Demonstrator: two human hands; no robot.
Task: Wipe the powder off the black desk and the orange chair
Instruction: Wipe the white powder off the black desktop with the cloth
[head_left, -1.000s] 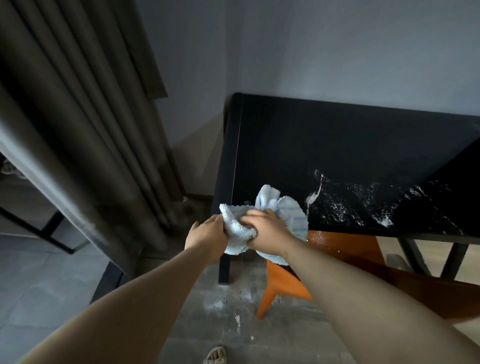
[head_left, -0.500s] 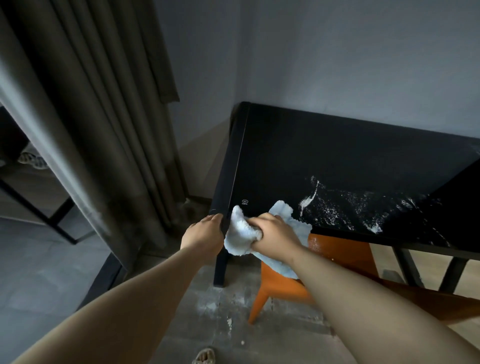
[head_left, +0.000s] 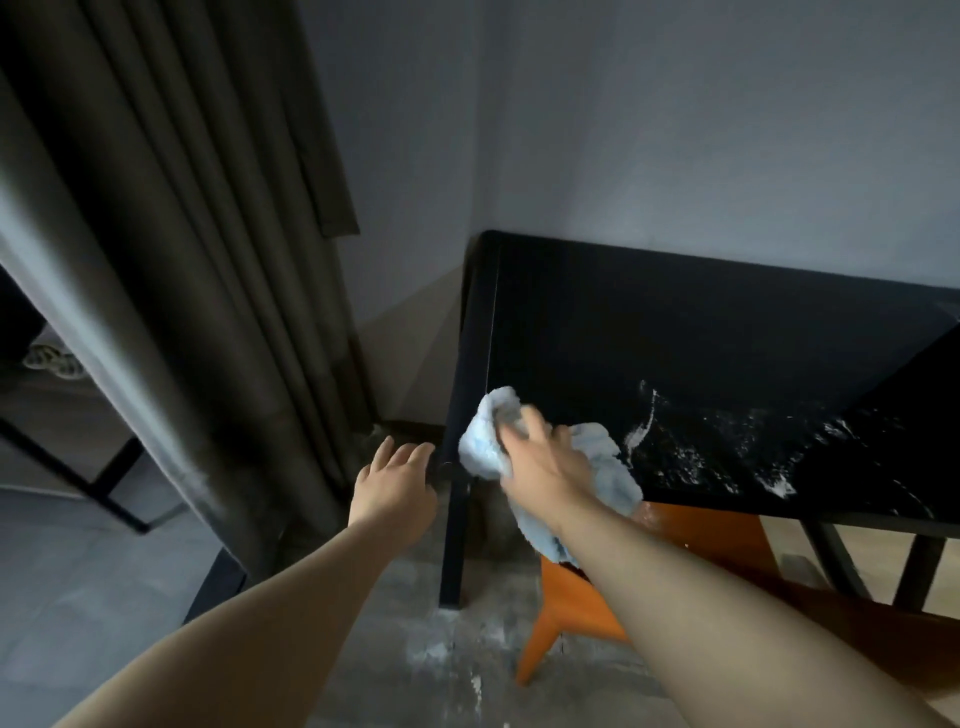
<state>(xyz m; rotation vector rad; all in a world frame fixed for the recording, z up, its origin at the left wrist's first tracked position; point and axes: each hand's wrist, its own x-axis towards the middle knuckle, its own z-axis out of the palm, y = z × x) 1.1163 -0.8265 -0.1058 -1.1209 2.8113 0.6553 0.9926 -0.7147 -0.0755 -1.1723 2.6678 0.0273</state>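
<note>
Powder (head_left: 696, 452) lies in white streaks and specks along the near part of the desk (head_left: 675, 322), from about the middle of its front edge out toward the right, while the far part of the black top looks bare. The cloth (head_left: 608, 462), pale blue and bunched, sits on the desk's near left corner just left of the powder, with 1 end hanging over the front edge toward the chair (head_left: 582, 608). The right hand (head_left: 545, 467) lies on top of the cloth with its fingers spread and nearly straight, pressing down on it rather than curling round it, though motion blur softens the fingertips. The left hand (head_left: 395, 488) hovers beside the desk's left edge, near the top of the leg (head_left: 456, 545), fingers loosely extended and holding nothing. The orange chair is tucked under the desk, only 1 corner of its seat and 1 leg showing below the right forearm. A pale dusting (head_left: 434, 649) marks the floor (head_left: 130, 597) by the foot of the leg. A dark curtain (head_left: 171, 260) hangs at left against a grey wall (head_left: 675, 130).
</note>
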